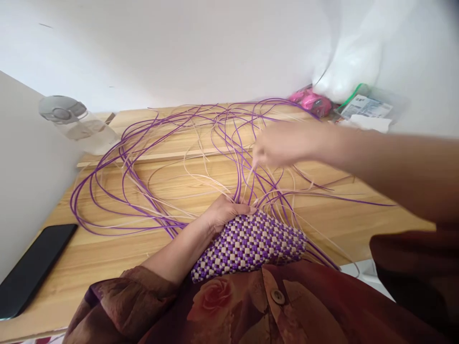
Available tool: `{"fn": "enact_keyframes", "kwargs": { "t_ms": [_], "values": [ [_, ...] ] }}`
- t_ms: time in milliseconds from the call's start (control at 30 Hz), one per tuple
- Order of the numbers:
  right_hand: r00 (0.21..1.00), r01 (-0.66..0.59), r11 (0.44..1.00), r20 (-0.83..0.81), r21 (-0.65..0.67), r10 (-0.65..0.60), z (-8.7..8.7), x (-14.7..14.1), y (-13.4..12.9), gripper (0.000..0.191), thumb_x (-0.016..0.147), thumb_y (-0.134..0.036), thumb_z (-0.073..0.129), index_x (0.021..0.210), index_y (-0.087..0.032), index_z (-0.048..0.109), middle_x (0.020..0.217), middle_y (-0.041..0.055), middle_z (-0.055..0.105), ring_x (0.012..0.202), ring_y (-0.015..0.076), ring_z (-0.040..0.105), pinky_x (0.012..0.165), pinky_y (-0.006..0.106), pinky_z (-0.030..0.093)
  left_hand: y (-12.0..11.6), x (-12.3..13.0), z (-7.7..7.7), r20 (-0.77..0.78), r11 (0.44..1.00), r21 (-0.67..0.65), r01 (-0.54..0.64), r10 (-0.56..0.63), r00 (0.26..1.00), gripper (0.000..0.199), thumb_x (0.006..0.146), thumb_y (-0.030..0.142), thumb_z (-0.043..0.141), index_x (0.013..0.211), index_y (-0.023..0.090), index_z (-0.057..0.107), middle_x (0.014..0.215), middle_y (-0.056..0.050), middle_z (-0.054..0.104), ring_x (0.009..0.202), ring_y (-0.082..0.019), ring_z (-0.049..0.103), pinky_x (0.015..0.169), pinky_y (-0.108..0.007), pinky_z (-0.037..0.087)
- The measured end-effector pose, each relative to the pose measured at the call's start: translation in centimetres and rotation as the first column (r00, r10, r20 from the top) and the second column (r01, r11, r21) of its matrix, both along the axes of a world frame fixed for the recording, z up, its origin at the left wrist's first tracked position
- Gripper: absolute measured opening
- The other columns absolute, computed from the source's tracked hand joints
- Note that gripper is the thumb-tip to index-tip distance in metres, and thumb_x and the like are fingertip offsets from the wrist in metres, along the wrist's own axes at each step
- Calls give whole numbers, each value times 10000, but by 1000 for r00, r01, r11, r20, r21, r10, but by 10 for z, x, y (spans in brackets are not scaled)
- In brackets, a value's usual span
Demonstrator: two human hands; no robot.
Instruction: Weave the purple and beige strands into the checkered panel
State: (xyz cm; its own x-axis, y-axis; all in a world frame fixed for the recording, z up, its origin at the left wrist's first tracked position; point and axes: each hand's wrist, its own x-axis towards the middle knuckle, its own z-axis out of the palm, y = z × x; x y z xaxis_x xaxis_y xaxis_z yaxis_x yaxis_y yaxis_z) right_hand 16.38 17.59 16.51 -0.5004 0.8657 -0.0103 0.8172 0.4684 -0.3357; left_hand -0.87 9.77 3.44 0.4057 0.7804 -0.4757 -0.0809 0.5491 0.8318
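Purple-and-cream weaving [253, 242] sits gripped in our left hand [225, 211] while our right hand [274, 145] apparently pinches a pale strand [248, 177], which could snag among loose purple strands [239, 181] if tugged.

Your left hand [227, 210] is at the far left edge of the woven piece [254, 243], which sits between it and your body. Your right hand [274, 144] is beyond and right of the left, above the table [107, 253]. Strands [238, 184] spread from the piece around and beyond both hands. Well left of your left hand lies a phone [36, 267]; farther off beyond it, a bottle [91, 134]. Beyond your right hand are a wrapped bundle [315, 102] and, right of that, a pouch [369, 106], with a plastic bag [353, 67] behind.
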Motion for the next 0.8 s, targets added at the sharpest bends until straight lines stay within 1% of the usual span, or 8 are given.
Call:
{"fn": "enact_keyframes", "kwargs": {
  "t_ms": [33,67,133,300,400,567,667,800],
  "values": [
    [984,-143,984,95,-106,153,-7,-4,-2,318,839,-275,603,584,-93,658,559,-17,624,549,66,527,597,235,352,0,0,0,16,1000,14,2,-2,1000,274,495,250,845,625,124,639,580,-4,617,508,-108,531,545,-255,407],
    [940,-272,939,153,-210,306,-14,-6,-7,258,807,-234,630,582,-113,668,553,-15,629,530,69,513,574,235,335,1,0,0,37,999,32,2,-3,999,271,498,243,846,634,126,643,591,2,619,519,-103,530,561,-252,411],
    [867,-423,858,143,-292,477,-27,-8,-19,151,791,-171,620,669,-151,707,632,-4,673,567,88,536,568,237,331,2,0,1,75,998,66,12,-17,997,264,506,225,847,665,127,660,627,7,630,550,-96,534,603,-250,422],
    [891,-453,883,-70,-123,448,-43,-10,-38,118,771,-87,613,744,-146,711,746,26,696,722,133,599,670,244,384,1,1,2,63,997,77,2,-7,998,354,514,180,845,842,134,720,819,-40,707,737,-157,624,758,-298,471],
    [872,-483,864,-170,-141,459,-52,-13,-36,131,788,-82,601,776,-145,715,754,19,697,700,120,597,669,234,390,-1,1,2,49,995,98,-31,27,998,381,528,183,843,889,150,729,915,-54,725,819,-184,648,822,-325,478],
    [848,-509,850,-250,-136,467,-69,-13,-28,126,803,-103,596,775,-144,712,747,11,694,693,112,596,666,220,396,-1,1,2,57,995,101,10,-16,998,326,559,200,839,865,156,735,899,-48,732,820,-181,659,829,-316,479],
    [817,-547,831,-279,-99,505,-73,-13,-26,145,812,-99,578,794,-142,714,788,22,695,732,113,602,690,217,400,-1,0,2,97,996,82,17,-25,995,345,564,210,843,888,156,733,942,-55,733,861,-187,661,848,-314,474],
    [803,-572,811,-287,-128,521,-73,-15,-19,154,813,-88,560,780,-129,705,732,14,667,684,101,583,660,209,382,-2,0,2,139,999,45,-20,14,990,370,618,280,825,951,157,720,1037,-75,721,945,-202,656,881,-321,464]
  ]
}}
